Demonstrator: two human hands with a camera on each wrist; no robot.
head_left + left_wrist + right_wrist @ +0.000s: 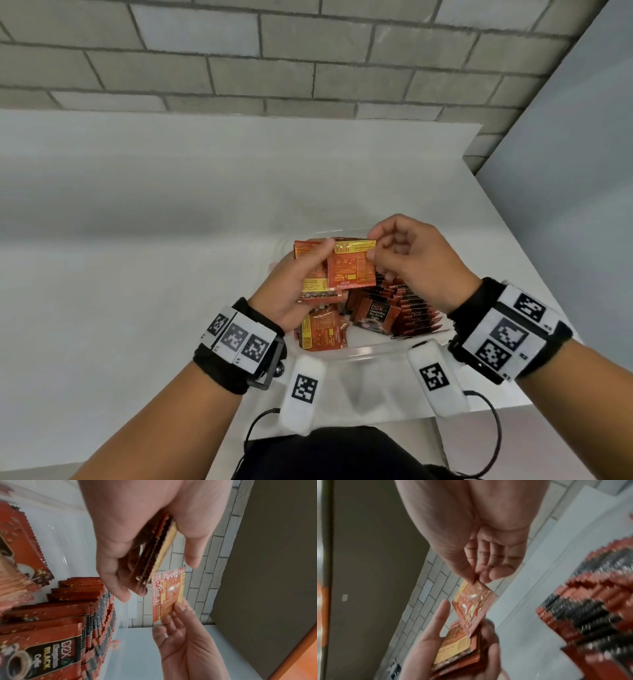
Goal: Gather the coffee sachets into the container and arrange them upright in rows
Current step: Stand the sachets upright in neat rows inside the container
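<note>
My left hand (pixel 301 284) holds a small stack of red coffee sachets (pixel 317 286) above the clear plastic container (pixel 363 353); the stack (pixel 154 550) sits between thumb and fingers of the left hand (pixel 145 540). My right hand (pixel 407 263) pinches one sachet (pixel 351 265) by its upper right corner, over the stack's right side. In the right wrist view the right hand (pixel 476 580) pinches that sachet (pixel 472 608) with thumb and forefinger. Upright rows of sachets (pixel 397 308) fill the container's right half. A loose sachet (pixel 322 334) lies at its left.
The container sits near the front edge of a white table (pixel 137 240). A grey brick wall (pixel 274 51) stands behind, a grey panel (pixel 565 171) to the right. White tagged blocks (pixel 303 390) hang below my wrists.
</note>
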